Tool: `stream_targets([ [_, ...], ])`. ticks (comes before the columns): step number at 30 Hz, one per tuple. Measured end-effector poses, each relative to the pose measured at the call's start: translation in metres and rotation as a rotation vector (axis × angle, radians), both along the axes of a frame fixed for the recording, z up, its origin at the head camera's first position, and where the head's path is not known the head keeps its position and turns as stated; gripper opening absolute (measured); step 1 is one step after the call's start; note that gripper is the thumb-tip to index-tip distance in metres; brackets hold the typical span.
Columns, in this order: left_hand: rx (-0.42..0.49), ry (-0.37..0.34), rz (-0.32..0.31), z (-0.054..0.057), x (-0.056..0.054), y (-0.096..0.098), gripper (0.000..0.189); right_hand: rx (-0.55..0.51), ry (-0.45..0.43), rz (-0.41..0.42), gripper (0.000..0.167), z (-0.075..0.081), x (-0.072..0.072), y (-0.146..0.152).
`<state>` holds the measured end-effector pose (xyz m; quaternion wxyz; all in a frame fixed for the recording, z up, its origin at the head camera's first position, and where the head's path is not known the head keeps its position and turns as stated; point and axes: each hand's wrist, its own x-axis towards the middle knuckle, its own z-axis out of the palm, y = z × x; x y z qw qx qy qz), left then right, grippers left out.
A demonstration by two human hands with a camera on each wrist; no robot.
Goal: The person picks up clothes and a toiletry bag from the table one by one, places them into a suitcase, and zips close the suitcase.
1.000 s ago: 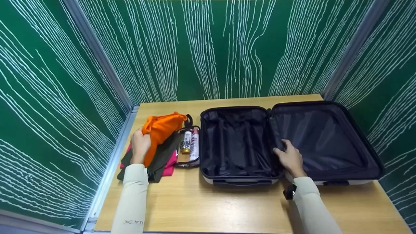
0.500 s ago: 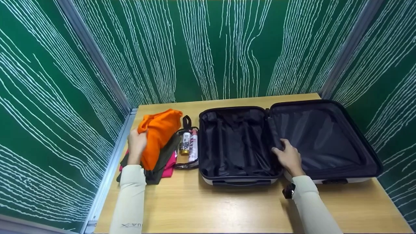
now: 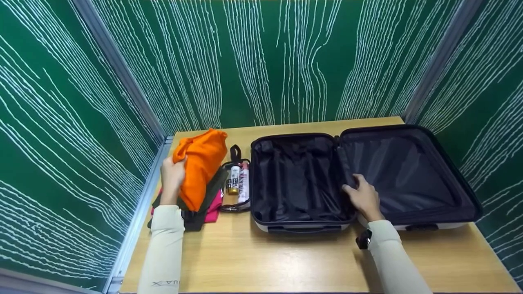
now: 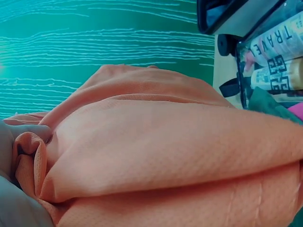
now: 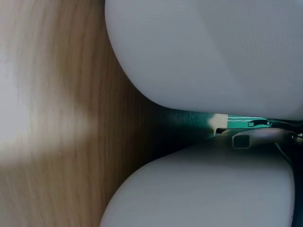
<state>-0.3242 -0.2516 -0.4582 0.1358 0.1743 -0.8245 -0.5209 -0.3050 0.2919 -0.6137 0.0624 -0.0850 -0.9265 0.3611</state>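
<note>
An orange piece of clothing [image 3: 203, 157] hangs from my left hand [image 3: 172, 176], which grips a bunched corner of it. In the left wrist view the orange cloth [image 4: 170, 137] fills most of the picture, with folds gathered between thumb and fingers. Below it lie a dark green garment [image 3: 199, 222] and a pink one [image 3: 213, 212], partly covered. An open suitcase [image 3: 302, 179] with black lining lies to the right. My right hand [image 3: 363, 200] holds the suitcase at the middle edge between its two halves. The right wrist view shows the pale shell [image 5: 203, 189], not the fingers.
A clear toiletry pouch [image 3: 235, 208] with a white-and-gold bottle [image 3: 233, 179] and a pink-and-white bottle [image 3: 244, 185] lies between the clothes and the suitcase. Green panels [image 3: 286, 61] with white lines enclose the wooden table [image 3: 261, 261] at the back and sides.
My left hand has drawn slightly left, and the orange garment has lifted off the pile, its far end rising. My right hand keeps its place on the suitcase.
</note>
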Motion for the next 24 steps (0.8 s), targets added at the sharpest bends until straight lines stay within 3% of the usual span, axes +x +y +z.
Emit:
stream_targets([
  [7, 0.025, -0.004, -0.004, 0.008, 0.001, 0.005, 0.026, -0.01, 0.0, 0.001, 0.064, 0.0, 0.0, -0.001],
  [16, 0.045, 0.069, 0.007, 0.01, 0.003, 0.011, 0.024, -0.008, 0.002, 0.006, 0.065, -0.001, 0.0, -0.001],
  [24, 0.042, 0.055, -0.003, 0.015, 0.002, 0.015, 0.023, 0.0, -0.002, 0.009, 0.065, 0.0, 0.0, 0.002],
])
